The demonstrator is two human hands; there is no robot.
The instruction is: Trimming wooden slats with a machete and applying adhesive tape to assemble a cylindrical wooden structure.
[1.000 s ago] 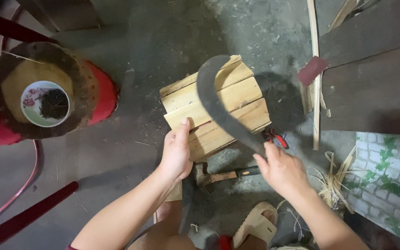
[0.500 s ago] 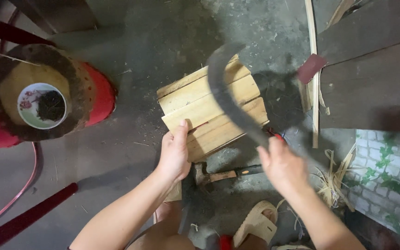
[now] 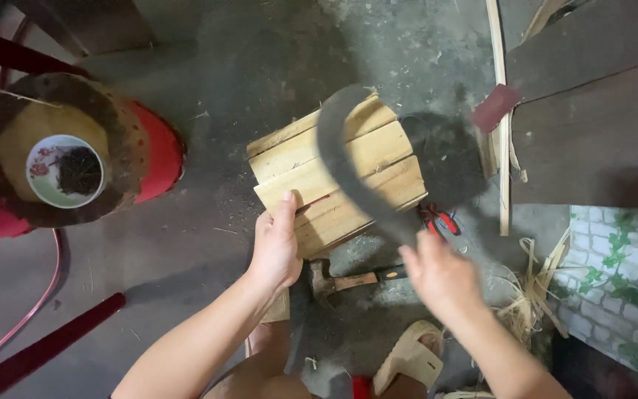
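Right hand (image 3: 443,277): closed round the handle end of a curved dark blade (image 3: 348,170); hand is motion-blurred, so the finger grip itself is not sharp. The blade arcs up and left from the hand, across the top of the block (image 3: 334,174), its tip over the block's far edge. Whether the edge touches the wood cannot be told.

Left hand (image 3: 276,247): fingers together, extended, pressed flat against the block's near-left edge; thumb alongside. It holds nothing, only braces the block.

Block: pale wooden slats, tilted, on the concrete floor (image 3: 260,66), between the two hands and just beyond them.

Near side of block: hammer (image 3: 348,281) on the floor, between the hands. Just right of block: red-handled pliers (image 3: 441,220), partly under the blade. Further right of block: thin wooden strip (image 3: 502,125), dark boards (image 3: 592,133), straw-like shavings (image 3: 529,295). Well left of block: red stool (image 3: 158,151) bearing a round woven piece with a bowl (image 3: 66,171) on it. Nearest the person: sandal (image 3: 411,358).
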